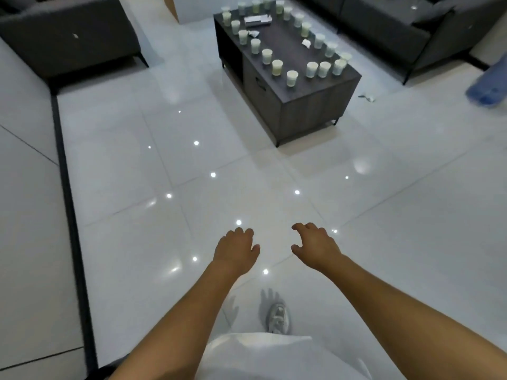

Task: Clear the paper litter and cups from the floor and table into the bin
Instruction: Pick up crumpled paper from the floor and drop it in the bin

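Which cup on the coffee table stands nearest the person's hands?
The cup at the table's front edge, alone at the left row's near end, closest to the camera.

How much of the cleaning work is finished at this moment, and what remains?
Nothing looks done yet. Many pale plastic cups stand around the edge of the dark wooden coffee table, with white paper scraps between them. A crumpled paper piece lies on the glossy white tiled floor beside the table. The left hand and right hand hold nothing, fingers loosely curled. No bin is clearly in view.
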### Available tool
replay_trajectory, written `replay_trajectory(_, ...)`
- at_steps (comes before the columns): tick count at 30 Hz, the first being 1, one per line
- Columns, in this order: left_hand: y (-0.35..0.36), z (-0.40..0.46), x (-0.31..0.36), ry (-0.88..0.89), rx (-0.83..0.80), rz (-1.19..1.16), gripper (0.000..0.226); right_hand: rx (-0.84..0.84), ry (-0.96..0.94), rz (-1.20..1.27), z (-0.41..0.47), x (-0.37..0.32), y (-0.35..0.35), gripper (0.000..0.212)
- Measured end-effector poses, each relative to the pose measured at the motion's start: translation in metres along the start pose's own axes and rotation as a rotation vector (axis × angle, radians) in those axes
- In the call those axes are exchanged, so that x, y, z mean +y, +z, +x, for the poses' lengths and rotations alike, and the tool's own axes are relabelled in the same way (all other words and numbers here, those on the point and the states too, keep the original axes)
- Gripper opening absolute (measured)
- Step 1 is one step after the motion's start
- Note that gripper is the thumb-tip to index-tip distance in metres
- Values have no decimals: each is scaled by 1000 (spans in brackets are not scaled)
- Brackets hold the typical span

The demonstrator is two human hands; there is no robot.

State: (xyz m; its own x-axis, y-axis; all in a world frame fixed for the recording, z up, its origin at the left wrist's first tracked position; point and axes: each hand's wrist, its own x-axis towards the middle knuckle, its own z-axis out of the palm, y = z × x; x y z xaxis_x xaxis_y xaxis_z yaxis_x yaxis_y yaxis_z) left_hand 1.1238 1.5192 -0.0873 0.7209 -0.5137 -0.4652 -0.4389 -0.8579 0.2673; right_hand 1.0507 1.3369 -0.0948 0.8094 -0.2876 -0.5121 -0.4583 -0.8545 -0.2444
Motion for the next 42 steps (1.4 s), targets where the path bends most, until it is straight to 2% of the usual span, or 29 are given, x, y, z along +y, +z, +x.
replay_trajectory(11, -30, 128, 126, 146, -91, 111, 45, 41, 181, 198, 58, 127, -74, 55)
replay_trajectory(17, -60, 241, 187, 241, -152, 159, 46, 86, 264, 263, 134, 182, -132, 56)
replay_trajectory(26, -131, 419, 280, 336, -152, 209, 45, 142, 351, 356, 253, 259, -236, 55)
replay_trajectory(31, -155, 498, 341, 383, -164, 231, 45, 103, 380, 365, 306, 317, -276, 57)
replay_trajectory(36, -170, 589, 415, 363, -162, 196, 43, 66, 405, 379, 375, 402, -331, 60)
replay_trajectory(42, -203, 693, 515, 285, -154, 150, 43, 75, 342, 355, 459, 501, -421, 59)
